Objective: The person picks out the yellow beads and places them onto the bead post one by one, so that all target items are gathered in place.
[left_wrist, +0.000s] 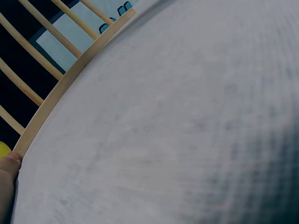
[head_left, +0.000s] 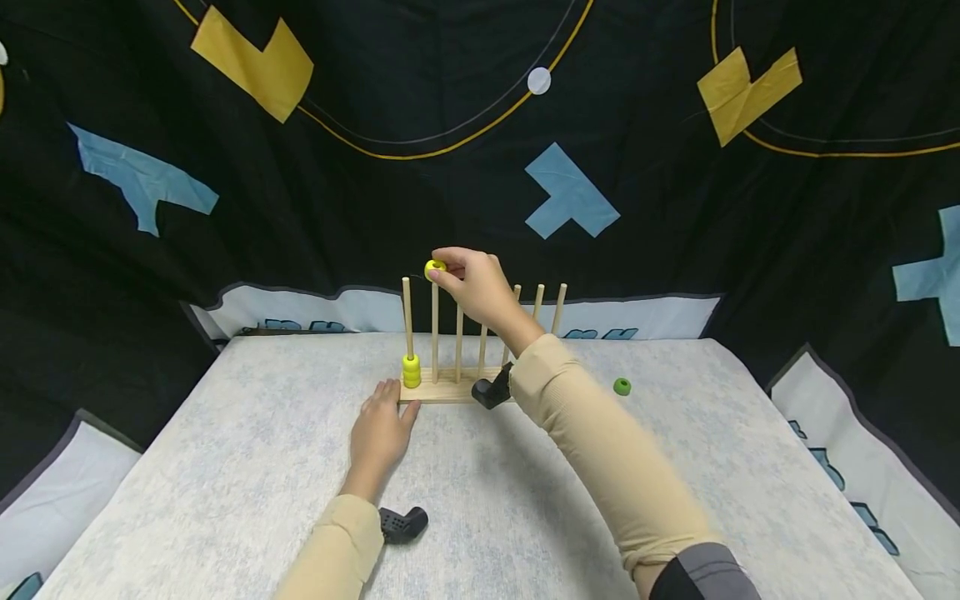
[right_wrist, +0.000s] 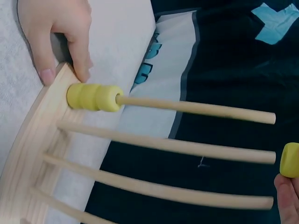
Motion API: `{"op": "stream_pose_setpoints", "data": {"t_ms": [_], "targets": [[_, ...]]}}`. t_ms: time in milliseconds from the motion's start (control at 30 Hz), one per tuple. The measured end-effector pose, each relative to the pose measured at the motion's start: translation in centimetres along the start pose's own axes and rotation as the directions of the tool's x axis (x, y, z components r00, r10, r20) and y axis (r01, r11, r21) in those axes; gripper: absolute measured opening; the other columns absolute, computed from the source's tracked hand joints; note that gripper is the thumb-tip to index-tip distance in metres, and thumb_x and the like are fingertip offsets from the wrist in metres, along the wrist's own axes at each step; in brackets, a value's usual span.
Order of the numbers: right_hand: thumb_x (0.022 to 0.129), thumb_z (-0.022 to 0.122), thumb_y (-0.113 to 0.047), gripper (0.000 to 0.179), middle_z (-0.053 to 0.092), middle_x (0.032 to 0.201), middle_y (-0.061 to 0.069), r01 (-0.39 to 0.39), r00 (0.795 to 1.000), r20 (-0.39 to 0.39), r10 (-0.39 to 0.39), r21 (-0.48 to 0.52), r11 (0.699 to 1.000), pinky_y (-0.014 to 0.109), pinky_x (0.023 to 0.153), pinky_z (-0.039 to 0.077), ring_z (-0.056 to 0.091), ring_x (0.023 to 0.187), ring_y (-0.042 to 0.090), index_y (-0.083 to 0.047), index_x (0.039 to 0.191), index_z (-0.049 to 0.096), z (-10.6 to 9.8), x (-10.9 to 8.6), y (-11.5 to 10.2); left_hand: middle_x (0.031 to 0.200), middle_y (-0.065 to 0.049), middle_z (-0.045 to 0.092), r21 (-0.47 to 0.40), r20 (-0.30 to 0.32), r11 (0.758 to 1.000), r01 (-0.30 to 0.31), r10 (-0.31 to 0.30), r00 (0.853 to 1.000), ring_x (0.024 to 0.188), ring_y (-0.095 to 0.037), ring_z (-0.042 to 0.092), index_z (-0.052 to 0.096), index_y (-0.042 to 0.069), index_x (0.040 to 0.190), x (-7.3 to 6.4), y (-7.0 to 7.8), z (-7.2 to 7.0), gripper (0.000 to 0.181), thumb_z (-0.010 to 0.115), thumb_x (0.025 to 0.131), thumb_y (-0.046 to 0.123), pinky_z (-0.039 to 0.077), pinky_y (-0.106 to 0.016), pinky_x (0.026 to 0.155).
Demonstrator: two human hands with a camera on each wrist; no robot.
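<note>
A wooden peg stand (head_left: 446,394) with several upright pegs in a row sits on the table. Three yellow beads (right_wrist: 95,97) are stacked at the foot of its leftmost peg. My right hand (head_left: 483,287) pinches another yellow bead (head_left: 430,273) between thumb and fingers, right at the top of the second peg. In the right wrist view this bead is a small gap beyond the peg's tip. My left hand (head_left: 378,432) grips the left end of the base, thumb in front and fingers round the end. Only its thumb (left_wrist: 9,165) shows in the left wrist view.
A green bead (head_left: 622,387) lies on the table (head_left: 247,433) to the right of the stand. Behind the table hangs a dark cloth (head_left: 360,217) with yellow and blue shapes and a white border. My right forearm crosses in front of the stand's right part.
</note>
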State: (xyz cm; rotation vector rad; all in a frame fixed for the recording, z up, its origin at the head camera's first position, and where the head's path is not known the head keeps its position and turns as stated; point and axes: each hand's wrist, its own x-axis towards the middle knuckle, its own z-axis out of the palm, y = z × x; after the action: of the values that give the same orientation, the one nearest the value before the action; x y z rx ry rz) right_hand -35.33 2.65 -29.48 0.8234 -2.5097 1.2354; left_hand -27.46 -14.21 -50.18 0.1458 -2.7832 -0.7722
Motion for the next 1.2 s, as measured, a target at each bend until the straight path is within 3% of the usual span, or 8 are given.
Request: {"op": "stream_pose_setpoints", "data": {"t_ms": [467, 767, 1200], "targets": [[0.098, 0.063, -0.022, 0.04, 0.068, 0.127, 0.006, -0.023, 0.997, 0.068, 0.022, 0.014, 1.0, 0.021, 0.093, 0.057, 0.067, 0.109, 0.016, -0.008, 0.135, 0.059, 2.5, 1.2, -2.7, 0.154, -0.021, 0.042, -0.002, 0.005, 1.0, 0.013, -0.013, 1.0, 0.144, -0.041, 0.037, 0.043, 0.0, 0.148, -0.1, 0.1, 0.0, 0.062, 0.057, 0.101, 0.038, 0.035, -0.06, 0.115], [0.098, 0.063, -0.022, 0.039, 0.069, 0.124, 0.004, -0.068, 0.994, 0.088, 0.071, -0.04, 0.997, 0.022, 0.094, 0.056, 0.066, 0.107, 0.013, -0.008, 0.135, 0.06, 3.0, 1.2, -2.7, 0.154, -0.021, 0.043, 0.002, 0.004, 1.0, 0.009, -0.009, 1.0, 0.144, -0.041, 0.038, 0.043, 0.001, 0.148, -0.1, 0.0, -0.1, 0.062, 0.057, 0.1, 0.038, 0.035, -0.059, 0.115], [0.098, 0.064, -0.026, 0.042, 0.064, 0.136, 0.006, -0.037, 0.996, 0.079, 0.039, -0.035, 0.999, 0.026, 0.1, 0.054, 0.063, 0.123, 0.016, -0.011, 0.137, 0.059, 2.7, 0.6, -2.0, 0.154, -0.02, 0.042, 0.0, 0.009, 1.0, 0.015, -0.015, 1.0, 0.145, -0.04, 0.036, 0.042, 0.001, 0.149, -0.1, 0.1, -0.2, 0.062, 0.056, 0.101, 0.038, 0.033, -0.059, 0.116]]}}
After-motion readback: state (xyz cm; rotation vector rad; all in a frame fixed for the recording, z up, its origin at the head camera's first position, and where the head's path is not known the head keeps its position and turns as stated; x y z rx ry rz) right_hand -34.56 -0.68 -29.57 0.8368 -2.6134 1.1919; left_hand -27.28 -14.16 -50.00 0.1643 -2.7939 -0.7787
